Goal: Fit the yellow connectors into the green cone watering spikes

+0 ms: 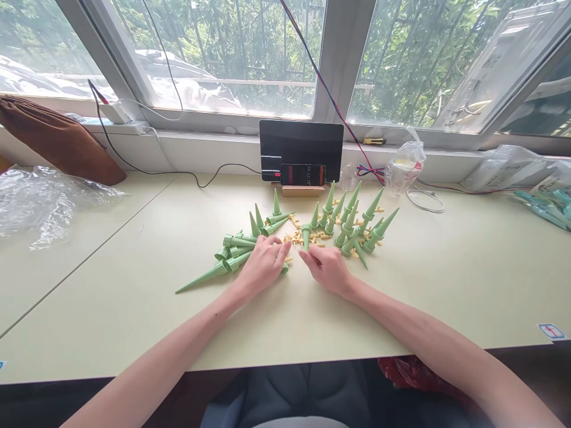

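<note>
Green plant watering spikes with small yellow valves lie about the middle of the table. My right hand [328,267] is closed around the tapered end of one green watering spike [306,233], its ribbed cap pointing up and away from me. My left hand [264,261] rests low over a heap of loose green spikes [241,241], thumb apart from the fingers, nothing visible held. Between the hands lie several loose yellow valves [316,236]. To the right, several spikes with yellow valves [350,220] stand mostly upright on their caps.
A black tablet [301,142] leans at the window sill, with a phone [303,175] showing a timer before it on a cardboard stand [302,191]. Clear plastic wrap [42,199] and a brown bag [57,139] lie left. A plastic-bagged cup [405,166] and cable [426,201] sit right.
</note>
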Demonstrator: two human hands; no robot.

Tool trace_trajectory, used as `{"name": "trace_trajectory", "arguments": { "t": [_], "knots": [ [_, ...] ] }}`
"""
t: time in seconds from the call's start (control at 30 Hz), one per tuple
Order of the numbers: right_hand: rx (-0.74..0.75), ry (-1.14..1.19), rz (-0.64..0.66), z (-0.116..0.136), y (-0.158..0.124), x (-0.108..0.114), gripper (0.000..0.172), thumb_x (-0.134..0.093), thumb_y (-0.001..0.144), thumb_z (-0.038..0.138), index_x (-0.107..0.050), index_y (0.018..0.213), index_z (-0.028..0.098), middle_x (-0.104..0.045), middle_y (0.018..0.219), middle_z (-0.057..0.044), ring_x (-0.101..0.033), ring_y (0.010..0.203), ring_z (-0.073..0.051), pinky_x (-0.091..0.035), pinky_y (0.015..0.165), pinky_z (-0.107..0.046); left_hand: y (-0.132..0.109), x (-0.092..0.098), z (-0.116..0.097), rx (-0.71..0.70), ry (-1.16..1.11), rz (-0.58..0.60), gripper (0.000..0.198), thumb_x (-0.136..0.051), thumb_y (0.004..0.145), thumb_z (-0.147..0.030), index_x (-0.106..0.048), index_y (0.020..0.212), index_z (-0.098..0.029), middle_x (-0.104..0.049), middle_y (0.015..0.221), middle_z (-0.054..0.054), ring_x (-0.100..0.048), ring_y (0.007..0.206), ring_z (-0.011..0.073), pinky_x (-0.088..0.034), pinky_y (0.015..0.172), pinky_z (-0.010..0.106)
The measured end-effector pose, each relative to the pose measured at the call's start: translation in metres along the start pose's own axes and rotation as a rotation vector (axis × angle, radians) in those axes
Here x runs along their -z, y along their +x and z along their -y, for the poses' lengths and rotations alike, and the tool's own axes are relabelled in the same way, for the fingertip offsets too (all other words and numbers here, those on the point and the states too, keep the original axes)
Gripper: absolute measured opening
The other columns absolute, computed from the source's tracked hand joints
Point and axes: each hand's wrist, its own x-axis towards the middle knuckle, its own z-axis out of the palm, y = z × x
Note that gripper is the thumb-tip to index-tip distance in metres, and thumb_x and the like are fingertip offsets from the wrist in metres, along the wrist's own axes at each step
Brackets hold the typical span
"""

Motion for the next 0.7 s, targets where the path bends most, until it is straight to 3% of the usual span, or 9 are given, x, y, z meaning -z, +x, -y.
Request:
{"name": "trace_trajectory", "arguments": {
  "t": [0.47, 0.6, 0.7],
  "knots": [
    [-0.051, 0.017, 0.049, 0.0007, 0.0002, 0.0005, 0.045, -0.045, 0.099, 0.035, -0.029, 0.06, 0.02, -0.026, 0.051, 0.007, -0.023, 0.045, -0.008, -0.021, 0.047, -0.023, -0.0017, 0.0007, -0.0035, 0.08, -0.1, -0.046, 0.053, -0.03, 0.102, -0.046, -0.073, 0.087, -0.018, -0.068, 0.099, 0.007, -0.051, 0.105, 0.0257, -0.041, 0.095, 0.04],
    [-0.131, 0.049, 0.087, 0.003, 0.0016, 0.0019, 0.035, -0.047, 0.099, 0.036, -0.047, 0.067, 0.02, -0.04, 0.051, 0.006, -0.034, 0.045, -0.009, -0.028, 0.048, -0.022, -0.0021, 0.001, -0.0056, 0.047, -0.145, -0.09, 0.047, -0.034, 0.102, -0.044, -0.072, 0.091, -0.018, -0.069, 0.1, 0.007, -0.053, 0.107, 0.0248, -0.042, 0.095, 0.039],
    [-0.182, 0.102, 0.109, 0.0043, 0.0027, 0.0033, 0.023, -0.048, 0.099, 0.035, -0.061, 0.094, 0.017, -0.056, 0.059, 0.003, -0.045, 0.046, -0.009, -0.037, 0.051, -0.022, -0.0024, 0.0017, -0.0082, -0.007, -0.172, -0.119, 0.041, -0.038, 0.101, -0.04, -0.072, 0.093, -0.019, -0.069, 0.1, 0.006, -0.054, 0.104, 0.0237, -0.045, 0.091, 0.037]
  ]
}}
